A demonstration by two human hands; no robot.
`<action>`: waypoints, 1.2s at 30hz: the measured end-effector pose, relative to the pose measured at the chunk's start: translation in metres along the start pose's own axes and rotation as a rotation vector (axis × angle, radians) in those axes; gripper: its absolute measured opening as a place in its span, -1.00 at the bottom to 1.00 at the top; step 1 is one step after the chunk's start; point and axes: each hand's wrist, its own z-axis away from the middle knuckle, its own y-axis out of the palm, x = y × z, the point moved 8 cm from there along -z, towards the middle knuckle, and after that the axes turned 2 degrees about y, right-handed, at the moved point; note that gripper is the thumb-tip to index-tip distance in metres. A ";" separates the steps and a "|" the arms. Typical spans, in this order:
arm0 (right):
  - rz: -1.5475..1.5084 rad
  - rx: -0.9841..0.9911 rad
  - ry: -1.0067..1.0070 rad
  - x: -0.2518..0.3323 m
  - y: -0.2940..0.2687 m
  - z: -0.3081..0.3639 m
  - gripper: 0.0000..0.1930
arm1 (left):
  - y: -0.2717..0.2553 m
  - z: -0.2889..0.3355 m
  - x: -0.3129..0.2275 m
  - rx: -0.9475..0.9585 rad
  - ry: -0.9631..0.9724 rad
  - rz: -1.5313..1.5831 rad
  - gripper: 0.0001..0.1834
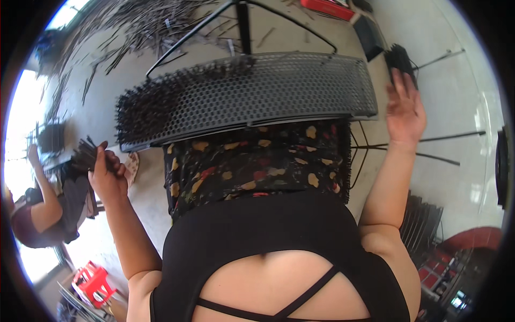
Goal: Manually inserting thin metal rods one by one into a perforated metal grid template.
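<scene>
My left hand (110, 174) is closed round a bundle of thin dark strips (86, 153), held out to the left. On the right, my right hand (406, 115) is open with its fingers stretched out. Its fingertips overlap the lower end of a dark stack of strips (399, 58); I cannot tell whether they touch. Between the hands, above my patterned skirt (257, 161), lies a long grey perforated panel (284, 88). Dark bristly pieces (145, 104) fill its left end and run along its far edge, while holes show bare over the right part.
Black stand legs (244, 29) rise behind the panel. Loose dark strips (145, 27) litter the floor at far left. Another person (45, 214) sits at the left, near a red plastic stool (94, 284). A red box (327, 8) lies at the far right, and thin metal legs (440, 137) spread at the right.
</scene>
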 end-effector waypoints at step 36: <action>0.655 -0.417 0.002 -0.043 -0.072 0.026 -0.75 | -0.017 -0.048 0.029 0.062 -0.328 -0.037 -0.79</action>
